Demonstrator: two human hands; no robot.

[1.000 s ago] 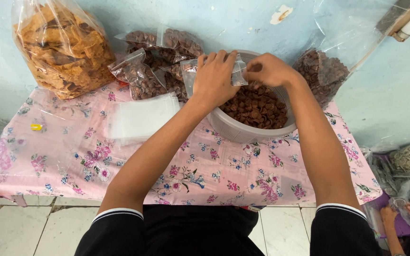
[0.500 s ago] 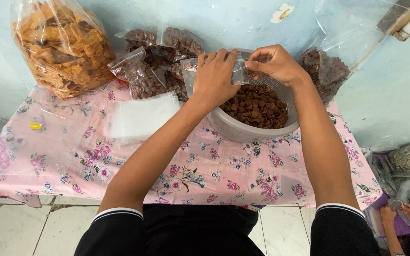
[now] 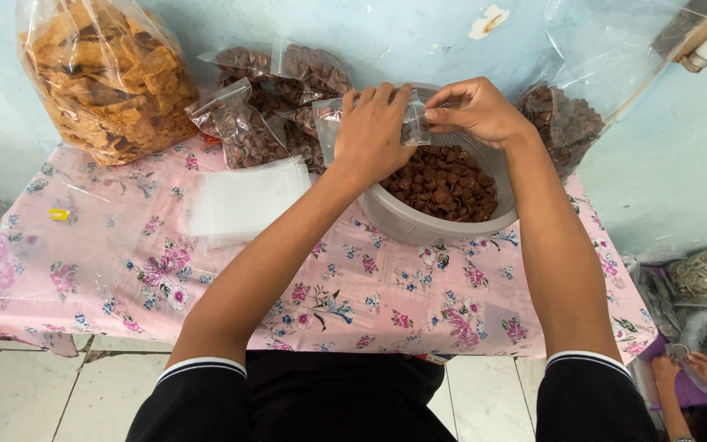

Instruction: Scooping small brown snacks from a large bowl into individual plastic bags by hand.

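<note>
Your left hand gripped the small clear bag over the grey basket of brown snacks, while your right hand pinched its mouth; filling seemed underway, needing the mouth held wide.

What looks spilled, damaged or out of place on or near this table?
Nothing is spilled on the table. The wall has a chipped paint patch above the basket. Both the left hand and right hand hold a small clear bag.
</note>
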